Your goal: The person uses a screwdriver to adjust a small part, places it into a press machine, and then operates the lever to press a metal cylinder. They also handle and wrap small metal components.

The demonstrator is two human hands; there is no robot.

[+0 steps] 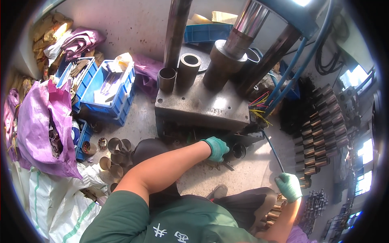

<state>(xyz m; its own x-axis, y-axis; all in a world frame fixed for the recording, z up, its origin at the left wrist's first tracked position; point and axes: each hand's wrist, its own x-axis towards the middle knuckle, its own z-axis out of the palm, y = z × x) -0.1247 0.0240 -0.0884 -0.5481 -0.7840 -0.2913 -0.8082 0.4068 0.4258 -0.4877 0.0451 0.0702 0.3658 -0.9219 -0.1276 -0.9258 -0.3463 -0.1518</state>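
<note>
My right hand [289,187], in a pale green glove, is closed round the lower end of a thin dark lever rod [274,152] that slants up to the right side of a press. My left hand [217,149], in a green glove, is closed just below the front of the steel press table [202,109]. What its fingers hold, if anything, is hidden. Close to its right is a dark metal sleeve [239,150]. On the press table, the shiny ram [251,20] comes down onto a thick steel cylinder [221,69].
Two more steel tubes, one wide [188,75] and one narrow [167,81], stand left on the press table. Blue crates [107,91] and a purple sack [44,121] lie at left, near several short tubes [117,156]. Stacked metal sleeves [322,129] line the right. Coloured wires [259,107] hang beside the press.
</note>
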